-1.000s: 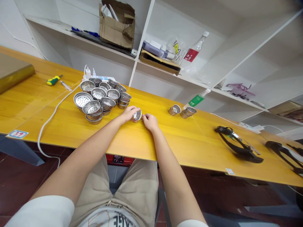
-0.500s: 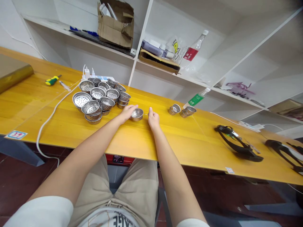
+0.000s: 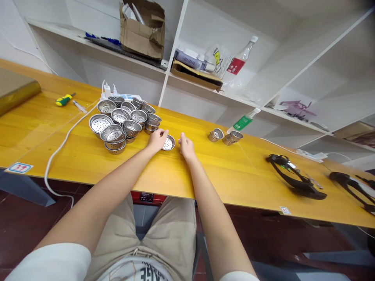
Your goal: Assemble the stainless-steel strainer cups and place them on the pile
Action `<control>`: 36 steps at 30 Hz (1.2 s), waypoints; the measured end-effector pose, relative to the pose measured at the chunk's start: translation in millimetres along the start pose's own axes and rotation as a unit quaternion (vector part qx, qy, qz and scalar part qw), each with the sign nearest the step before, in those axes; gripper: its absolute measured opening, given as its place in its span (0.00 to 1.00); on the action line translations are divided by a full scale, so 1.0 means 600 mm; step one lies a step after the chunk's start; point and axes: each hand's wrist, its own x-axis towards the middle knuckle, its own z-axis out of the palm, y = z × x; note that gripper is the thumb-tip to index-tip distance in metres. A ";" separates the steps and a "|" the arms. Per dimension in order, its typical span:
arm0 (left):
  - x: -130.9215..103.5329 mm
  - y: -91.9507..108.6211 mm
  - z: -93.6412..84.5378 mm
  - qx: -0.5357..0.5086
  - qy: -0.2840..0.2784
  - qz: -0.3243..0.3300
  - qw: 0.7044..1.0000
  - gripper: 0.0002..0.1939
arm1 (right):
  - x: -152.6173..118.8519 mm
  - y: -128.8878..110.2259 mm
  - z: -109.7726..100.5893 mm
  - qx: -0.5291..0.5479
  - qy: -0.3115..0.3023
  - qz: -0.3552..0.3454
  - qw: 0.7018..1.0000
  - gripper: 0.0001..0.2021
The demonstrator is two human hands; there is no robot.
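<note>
a small perforated steel strainer cup (image 3: 168, 143) is gripped by the left hand (image 3: 157, 139); the open right hand (image 3: 185, 147) is at its 3 o'clock on the yellow wooden bench (image 3: 88, 156).

Left hand (image 3: 157, 140) covered the near-left rim of the small strainer cup (image 3: 168, 143); whether the fingers gripped it or only rested on it couldn't be told. Right hand (image 3: 185, 146) fingertip contact with the cup was unclear. Lower cups in the strainer pile (image 3: 124, 123) were hidden by upper ones. Bottle labels (image 3: 234, 67) were too small to read. Bench (image 3: 234, 175) was cut off left and right; black straps (image 3: 351, 187) ran off the right edge.
</note>
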 end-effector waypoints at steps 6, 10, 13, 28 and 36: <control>-0.001 0.004 0.002 -0.007 -0.008 -0.018 1.000 0.12 | -0.025 -0.020 0.012 -0.067 -0.041 -0.091 0.993 0.29; 0.002 0.002 0.004 -0.037 -0.012 -0.028 0.999 0.11 | -0.019 -0.010 0.014 -0.065 -0.046 -0.091 0.993 0.28; 0.000 0.005 0.006 -0.091 -0.025 -0.064 0.993 0.14 | -0.014 -0.005 0.015 -0.050 -0.048 -0.071 0.995 0.26; -0.019 0.008 -0.004 0.048 -0.124 0.119 0.984 0.22 | -0.004 -0.001 0.008 -0.028 -0.024 -0.001 0.999 0.23; -0.019 -0.014 -0.005 0.192 -0.142 0.194 0.951 0.33 | 0.007 0.005 0.001 -0.007 -0.029 0.030 0.999 0.16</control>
